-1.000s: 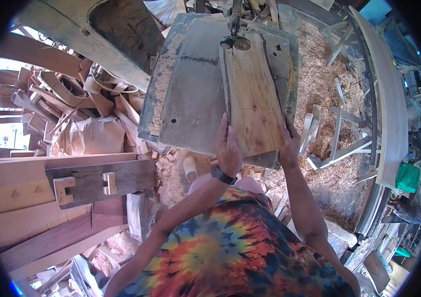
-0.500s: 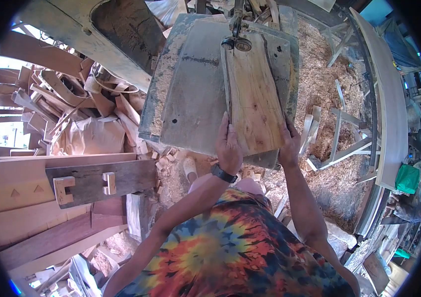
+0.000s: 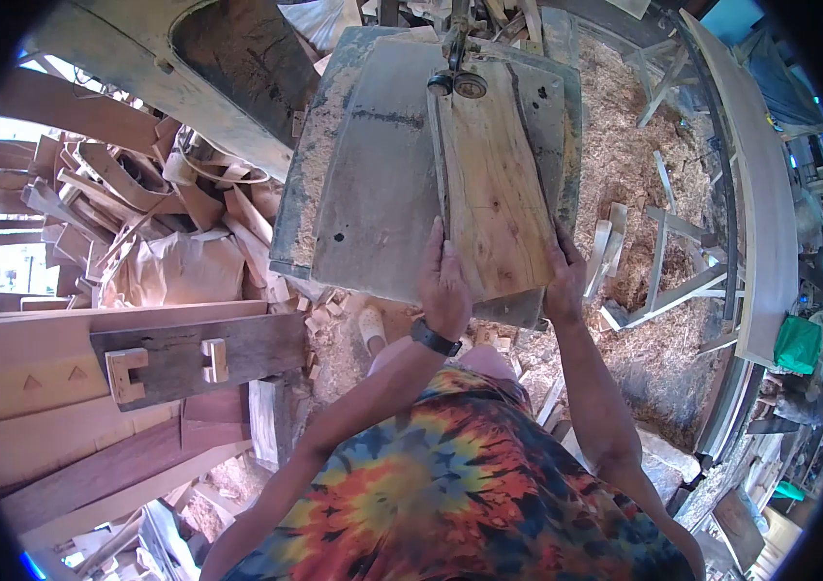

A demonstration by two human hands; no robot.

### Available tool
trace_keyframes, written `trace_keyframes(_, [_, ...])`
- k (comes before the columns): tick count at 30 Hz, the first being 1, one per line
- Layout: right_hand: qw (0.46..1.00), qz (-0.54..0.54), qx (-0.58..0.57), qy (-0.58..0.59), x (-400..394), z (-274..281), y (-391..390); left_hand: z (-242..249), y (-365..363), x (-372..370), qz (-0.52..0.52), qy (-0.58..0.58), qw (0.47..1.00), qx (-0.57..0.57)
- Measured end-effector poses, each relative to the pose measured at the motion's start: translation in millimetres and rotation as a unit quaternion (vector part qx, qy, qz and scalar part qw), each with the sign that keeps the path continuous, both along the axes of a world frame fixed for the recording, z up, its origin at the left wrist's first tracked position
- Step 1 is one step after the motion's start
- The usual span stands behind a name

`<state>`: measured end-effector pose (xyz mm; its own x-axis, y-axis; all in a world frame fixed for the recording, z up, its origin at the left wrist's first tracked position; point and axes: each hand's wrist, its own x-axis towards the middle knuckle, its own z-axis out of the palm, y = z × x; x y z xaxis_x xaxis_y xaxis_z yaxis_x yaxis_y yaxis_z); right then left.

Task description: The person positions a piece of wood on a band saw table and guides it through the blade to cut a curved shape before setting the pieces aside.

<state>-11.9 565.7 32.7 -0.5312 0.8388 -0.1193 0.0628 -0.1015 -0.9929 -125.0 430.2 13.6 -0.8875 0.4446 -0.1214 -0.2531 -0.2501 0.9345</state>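
A wooden board [image 3: 501, 213] with dark, rough edges lies flat on the grey metal saw table [image 3: 373, 194]. Its far end reaches under the round guide wheels [image 3: 470, 85] of what looks like a bandsaw; the blade itself is too small to make out. My left hand [image 3: 445, 286] grips the near left edge, thumb side against the wood and fingers pointing forward. On the opposite edge, close to the near corner, my right hand [image 3: 564, 276] holds the board with its fingers partly hidden beneath. A narrow dark-edged strip [image 3: 441, 174] runs along the board's left side.
Wood offcuts [image 3: 111, 184] are heaped left of the saw. A dark plank with two small notched blocks [image 3: 216, 360] lies at lower left. Sawdust [image 3: 624, 126] and loose sticks [image 3: 663, 252] cover the floor at right, beside a long pale panel [image 3: 765, 194].
Hardly anything differs. The view has shifted slightly, and both hands keep their hold on the board at nearly the same place.
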Motion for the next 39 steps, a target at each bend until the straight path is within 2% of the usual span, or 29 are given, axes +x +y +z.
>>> trace_keyframes(2, [1.0, -0.007, -0.002, 0.005, -2, 1, 0, -7, 1, -1, 0.009, 0.028, 1.0, -0.003])
trace_keyframes(4, [1.0, -0.013, -0.011, 0.016, -2, -3, 0, -6, 2, -1, 0.015, -0.054, 0.997, 0.061])
trace_keyframes(8, [1.0, -0.007, -0.001, 0.012, 0, -14, 4, 6, 1, -2, 0.02, -0.047, 0.998, 0.022])
trace_keyframes(10, [1.0, -0.006, 0.004, 0.004, -2, -2, 1, 20, -1, 0, 0.002, -0.033, 0.999, -0.02])
trace_keyframes(14, [1.0, -0.004, -0.024, 0.019, -1, -14, 6, 16, 1, -4, 0.015, -0.023, 0.999, -0.02])
trace_keyframes(20, [1.0, 0.003, 0.01, -0.003, -4, -4, 5, 19, 6, -7, 0.028, -0.036, 0.999, 0.007])
trace_keyframes(25, [1.0, -0.012, -0.007, 0.002, -7, -2, 3, 19, 5, -10, 0.017, 0.012, 0.999, -0.045])
trace_keyframes(26, [1.0, -0.013, -0.007, 0.001, -7, -4, 4, 17, 5, -10, 0.017, 0.012, 0.999, -0.045])
trace_keyframes(28, [1.0, -0.014, -0.024, 0.011, -7, -7, 6, 14, 8, -10, 0.022, -0.044, 0.998, 0.034])
trace_keyframes(39, [1.0, -0.006, -0.02, 0.003, -11, 8, 3, 15, 10, -13, 0.018, -0.019, 1.0, 0.01])
